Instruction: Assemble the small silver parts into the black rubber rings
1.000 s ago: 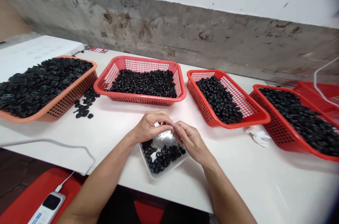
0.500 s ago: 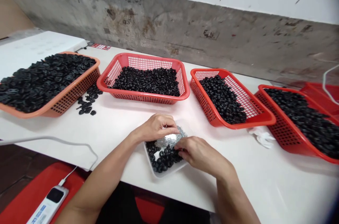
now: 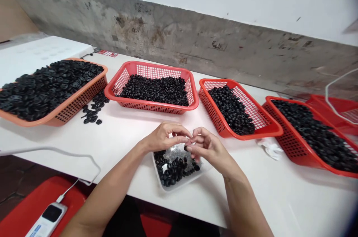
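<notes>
Both my hands meet over a clear plastic tray (image 3: 172, 188) at the table's front edge. A small black round piece (image 3: 185, 148) sits between the thumb and fingers of my right hand (image 3: 209, 149). My left hand (image 3: 167, 135) is closed in a pinch, its fingertips against those of the right; whatever it holds is too small to make out. Below, the tray holds loose black ring-like pieces (image 3: 171, 173) at the near side and many tiny shiny metal bits (image 3: 176, 151) behind them, partly hidden by my hands.
Behind the tray stand red baskets of black parts: a wide one (image 3: 152, 108), an angled one (image 3: 268, 132) and another (image 3: 296, 151) at right. An orange basket (image 3: 67, 112) is heaped at left, loose black pieces (image 3: 92, 113) beside it. Crumpled tissue (image 3: 271, 149) lies at right.
My right hand has lifted from the black pieces in the tray with one piece, and its fingers have come up to my left fingertips. My left hand has barely moved.
</notes>
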